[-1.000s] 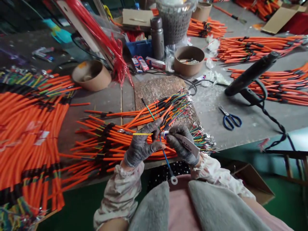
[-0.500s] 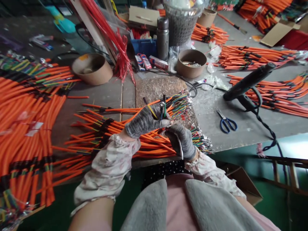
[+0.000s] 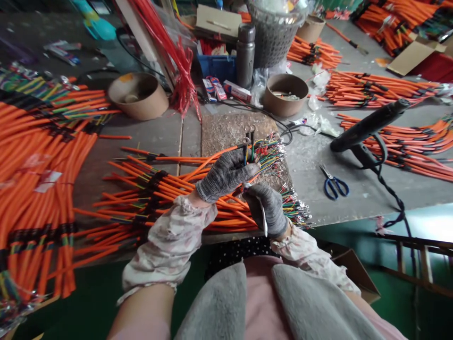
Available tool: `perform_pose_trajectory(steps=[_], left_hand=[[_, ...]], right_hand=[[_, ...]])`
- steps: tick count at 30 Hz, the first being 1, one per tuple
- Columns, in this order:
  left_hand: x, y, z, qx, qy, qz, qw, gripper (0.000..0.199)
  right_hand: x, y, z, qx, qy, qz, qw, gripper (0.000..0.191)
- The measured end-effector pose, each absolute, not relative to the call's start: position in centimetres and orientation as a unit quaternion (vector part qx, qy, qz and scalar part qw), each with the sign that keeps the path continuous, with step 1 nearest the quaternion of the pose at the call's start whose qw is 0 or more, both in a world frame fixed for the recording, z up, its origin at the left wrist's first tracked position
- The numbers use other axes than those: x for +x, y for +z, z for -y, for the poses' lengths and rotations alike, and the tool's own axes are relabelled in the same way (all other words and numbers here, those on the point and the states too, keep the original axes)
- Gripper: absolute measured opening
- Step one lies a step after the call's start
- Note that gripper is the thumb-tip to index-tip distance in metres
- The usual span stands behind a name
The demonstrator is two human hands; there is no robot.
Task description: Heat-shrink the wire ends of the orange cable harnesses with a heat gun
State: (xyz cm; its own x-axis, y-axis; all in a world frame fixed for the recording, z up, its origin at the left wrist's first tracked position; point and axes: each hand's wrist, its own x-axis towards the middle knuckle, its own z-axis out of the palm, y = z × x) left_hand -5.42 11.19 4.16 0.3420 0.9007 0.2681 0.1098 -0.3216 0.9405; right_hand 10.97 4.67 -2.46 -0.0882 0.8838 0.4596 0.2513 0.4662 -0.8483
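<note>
Left hand lifts thin wires, their ring terminals upright, above the orange cable bundle.

In the head view, the left hand (image 3: pixel 224 175), gloved in grey knit, is curled closed around the thin wires (image 3: pixel 245 153). Their ring terminals (image 3: pixel 252 128) stand above the fingers, and no lead hangs below the hands as a blue one did a second ago. The right hand (image 3: pixel 267 210), also gloved, is half closed on a thin white strip (image 3: pixel 264 217), too edge-on to identify. Both hands sit over the orange cable bundle (image 3: pixel 198 208), which crosses the near edge of the bench (image 3: pixel 226 238). Its coloured wire ends fan over a speckled board (image 3: pixel 233 134). Toward the bench's right side lie blue-handled scissors (image 3: pixel 334 186) and a black heat gun (image 3: pixel 368 127).
</note>
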Motion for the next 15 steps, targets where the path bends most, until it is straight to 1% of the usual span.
perform_pose_trajectory(steps=[3,5,7,9,12,15], left_hand=[[-4.1,3.9,-7.9,0.722,0.496,-0.367,0.315,0.021],[-3.1,3.1,-4.7,0.77,0.508,-0.313,0.225,0.022],[-2.1,2.0,-1.6,0.818,0.486,-0.258,0.17,0.024],[-1.3,1.0,0.7,0.842,0.46,-0.238,0.152,0.025],[-0.6,0.0,2.2,0.861,0.427,-0.23,0.154,0.027],[-0.6,-0.1,2.1,0.869,0.417,-0.214,0.162,0.027]], right_hand=[[12.1,-1.8,-4.3,-0.454,0.464,0.557,0.519,0.018],[13.7,-1.4,-3.8,-0.469,0.524,0.507,0.499,0.021],[15.3,-1.0,-3.2,-0.478,0.571,0.47,0.474,0.021],[16.5,-0.7,-2.8,-0.48,0.615,0.419,0.465,0.021],[17.3,-0.3,-2.6,-0.468,0.669,0.359,0.452,0.023],[17.3,-0.2,-2.7,-0.469,0.683,0.378,0.412,0.026]])
